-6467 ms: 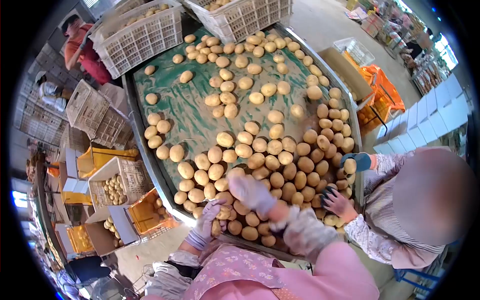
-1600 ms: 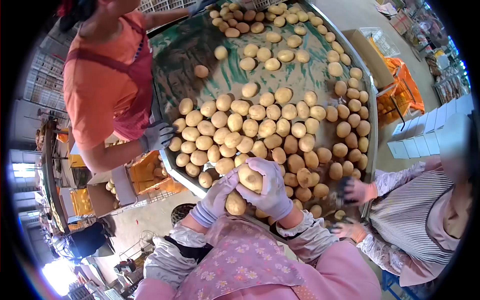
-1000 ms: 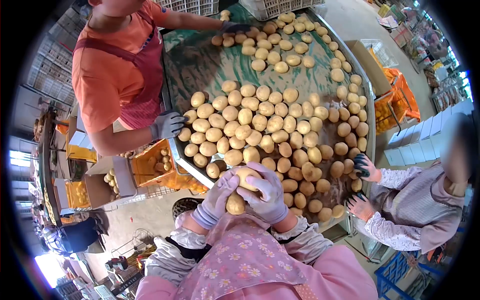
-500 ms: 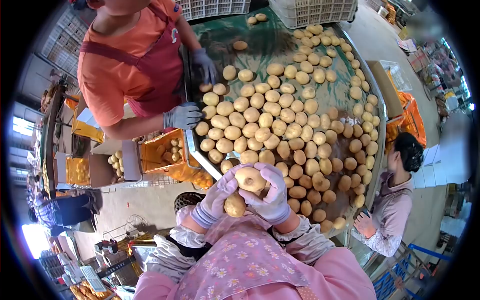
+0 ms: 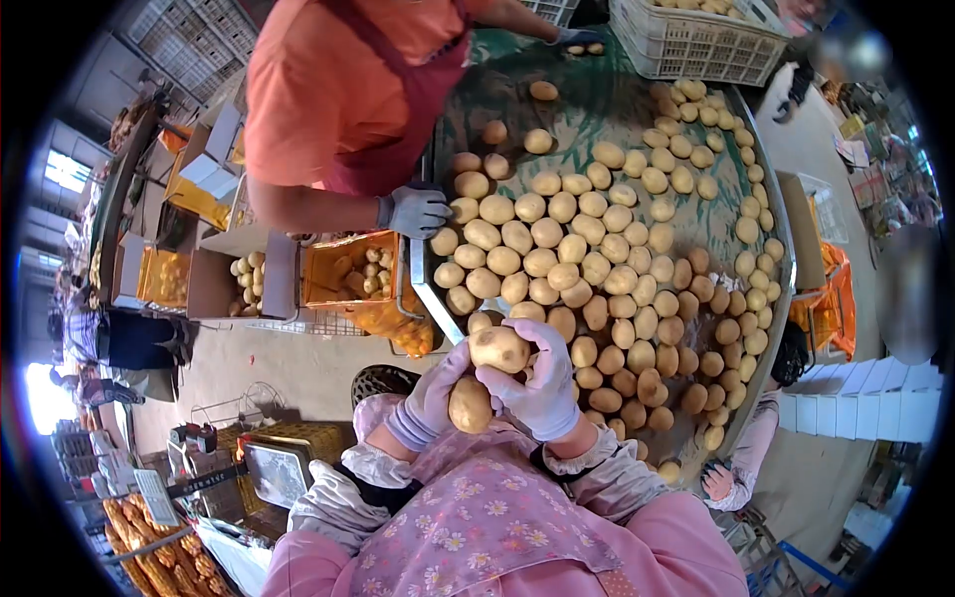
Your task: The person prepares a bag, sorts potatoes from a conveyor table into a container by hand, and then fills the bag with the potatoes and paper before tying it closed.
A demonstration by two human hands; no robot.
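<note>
My right hand (image 5: pixel 544 386), in a pale lilac glove, is closed around an upper potato (image 5: pixel 497 349) with its thumb and fingers. Brown blemishes show on that potato's skin. My left hand (image 5: pixel 430 400), gloved alike, is closed against a second potato (image 5: pixel 470 405) just below the first; some of its fingers are hidden behind the potatoes. Both hands are close together in front of my flowered apron (image 5: pixel 477 507), at the near edge of a sorting table (image 5: pixel 435 297). Many loose potatoes (image 5: pixel 562 249) lie spread over the table beyond them.
A co-worker in an orange shirt (image 5: pixel 318 109) stands at the left side, one gloved hand (image 5: pixel 416 211) on the table edge. Another person's hand (image 5: pixel 716 482) is at the right. A white crate (image 5: pixel 696 45) stands at the back; an orange-lined crate (image 5: pixel 333 261) sits left.
The upper potato has turned in my fingers, its blemishes now facing differently. My view has shifted. The orange-shirted co-worker has stretched one hand toward potatoes at the table's far end.
</note>
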